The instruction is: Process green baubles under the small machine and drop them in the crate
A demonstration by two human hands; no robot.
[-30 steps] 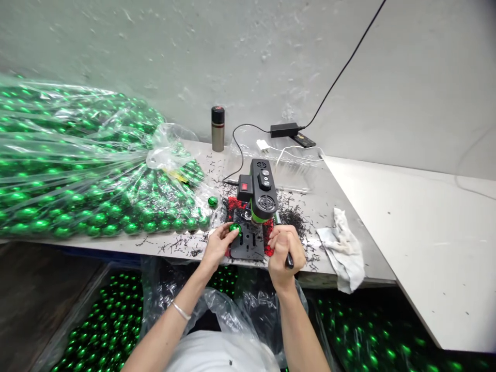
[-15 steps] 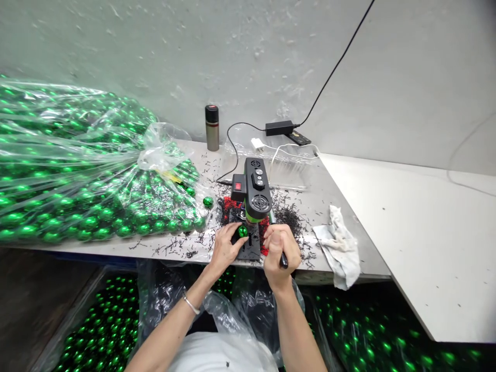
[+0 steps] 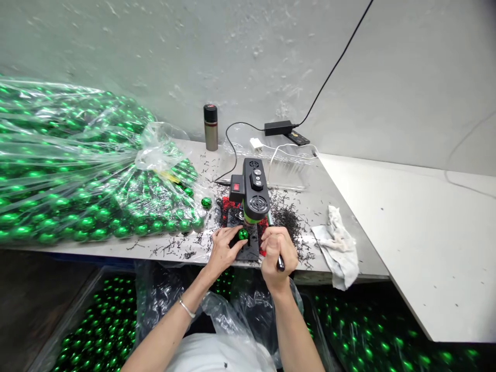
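Note:
My left hand (image 3: 226, 247) pinches a shiny green ball (image 3: 243, 234) between thumb and fingers, just below the head of a small black bench drill press (image 3: 256, 188). The ball sits over the machine's dark slotted base plate (image 3: 247, 251). My right hand (image 3: 279, 253) is wrapped around the machine's lever handle (image 3: 280, 263), whose black grip end sticks out below the fist. Black and red shavings (image 3: 287, 222) lie around the base. A single green ball (image 3: 206, 202) rests on the table to the left of the machine.
A large clear bag of green balls (image 3: 89, 170) covers the table's left side. Behind stand a flask (image 3: 211, 127), a power adapter (image 3: 279, 127) and a clear plastic tray (image 3: 290, 178). A crumpled cloth (image 3: 337, 248) lies at right. More green balls (image 3: 96, 320) fill bags below the table.
The view has shifted slightly. The ball in my left hand has turned a little, showing a dark mark on top. My right hand keeps its hold on the lever.

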